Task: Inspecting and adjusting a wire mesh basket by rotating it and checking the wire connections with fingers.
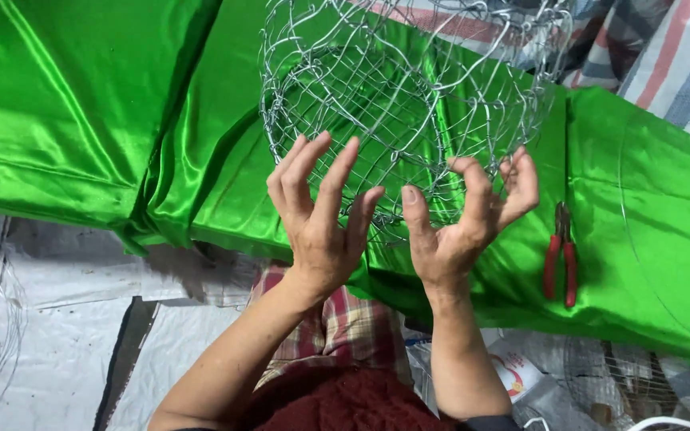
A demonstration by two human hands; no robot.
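Both hands are up at the round wire mesh basket [409,96] over green satin cloth [81,104]: left hand [321,227] open, fingers spread; right hand [461,223] hooks fingertips into the mesh. Best keep it steady, turning gently.

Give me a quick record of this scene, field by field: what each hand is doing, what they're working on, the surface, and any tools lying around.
left hand: left hand, fingers spread against the wire basket
right hand: right hand, fingers curled at the mesh
object: round wire basket, open silver mesh, raised above the cloth
surface: shiny green satin cloth
tool: red-handled pliers lying on the cloth, to the right of the hands, untouched
background: striped fabric at top right
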